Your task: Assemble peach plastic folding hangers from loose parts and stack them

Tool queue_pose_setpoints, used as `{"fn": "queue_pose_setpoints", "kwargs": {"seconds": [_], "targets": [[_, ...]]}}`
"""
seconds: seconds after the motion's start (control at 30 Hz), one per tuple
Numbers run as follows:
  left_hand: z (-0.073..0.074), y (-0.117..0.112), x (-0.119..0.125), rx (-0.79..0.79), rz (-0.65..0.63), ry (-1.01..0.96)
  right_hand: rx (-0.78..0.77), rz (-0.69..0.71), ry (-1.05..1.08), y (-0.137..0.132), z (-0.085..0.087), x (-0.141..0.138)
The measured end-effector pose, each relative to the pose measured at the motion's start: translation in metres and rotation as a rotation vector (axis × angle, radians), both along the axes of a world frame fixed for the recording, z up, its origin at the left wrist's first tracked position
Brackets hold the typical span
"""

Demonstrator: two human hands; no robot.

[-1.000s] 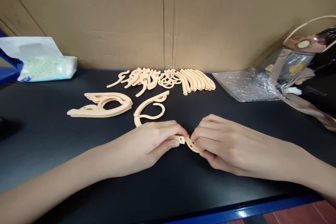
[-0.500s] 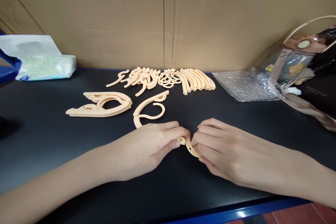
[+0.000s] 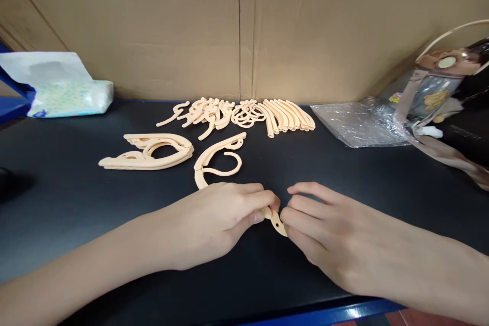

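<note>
Low over the black table, both hands meet at a cream plastic folding-hanger arm [image 3: 279, 225]. My left hand [image 3: 223, 221] pinches one part of it between thumb and fingers. From the right, the fingertips of my right hand [image 3: 324, 232] close on the arm's other end, and its index finger is raised. A small hole shows in the bit between the hands; the rest is covered. Just beyond my left hand lies a curved hanger piece with a hook [image 3: 227, 170], its lower end hidden by that hand. Whether it joins the held arm I cannot tell.
Folded hangers [image 3: 171, 164] lie stacked at the left. Farther back are loose hanger parts [image 3: 210, 112], rings or hooks [image 3: 248, 113] and a row of arms [image 3: 288, 117]. A tissue pack [image 3: 71, 98], a clear plastic bag [image 3: 347, 125] and a strapped bottle [image 3: 437, 89] stand around.
Both hands have moved slightly down towards me with the hanger arm. My right hand has tilted, its index finger lifting away and its thumb now hidden.
</note>
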State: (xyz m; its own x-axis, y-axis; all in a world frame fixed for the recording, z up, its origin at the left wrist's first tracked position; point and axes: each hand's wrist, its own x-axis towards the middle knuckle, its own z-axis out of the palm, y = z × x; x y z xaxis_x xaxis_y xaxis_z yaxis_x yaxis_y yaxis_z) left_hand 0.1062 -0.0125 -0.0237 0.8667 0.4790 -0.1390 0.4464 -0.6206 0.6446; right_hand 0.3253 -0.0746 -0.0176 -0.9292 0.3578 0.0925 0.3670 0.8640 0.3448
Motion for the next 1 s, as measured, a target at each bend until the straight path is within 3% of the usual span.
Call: {"fn": "queue_pose_setpoints", "kwargs": {"seconds": [0.23, 0.43, 0.63, 0.8, 1.0], "targets": [[-0.002, -0.001, -0.005, 0.035, -0.029, -0.054, -0.151, -0.048, 0.127, 0.007, -0.003, 0.004], [-0.003, 0.003, -0.007, 0.331, -0.023, -0.088, -0.208, -0.085, 0.182, 0.009, -0.007, 0.009], [-0.014, 0.019, -0.02, 0.646, 0.224, -0.071, -0.207, -0.105, 0.162, 0.012, -0.004, 0.01], [-0.024, 0.03, -0.028, 0.528, 0.396, -0.029, -0.14, -0.118, 0.205, 0.018, -0.003, 0.013], [-0.025, 0.032, -0.029, 0.592, 0.395, -0.02, -0.142, -0.128, 0.222, 0.022, -0.006, 0.013]]}}
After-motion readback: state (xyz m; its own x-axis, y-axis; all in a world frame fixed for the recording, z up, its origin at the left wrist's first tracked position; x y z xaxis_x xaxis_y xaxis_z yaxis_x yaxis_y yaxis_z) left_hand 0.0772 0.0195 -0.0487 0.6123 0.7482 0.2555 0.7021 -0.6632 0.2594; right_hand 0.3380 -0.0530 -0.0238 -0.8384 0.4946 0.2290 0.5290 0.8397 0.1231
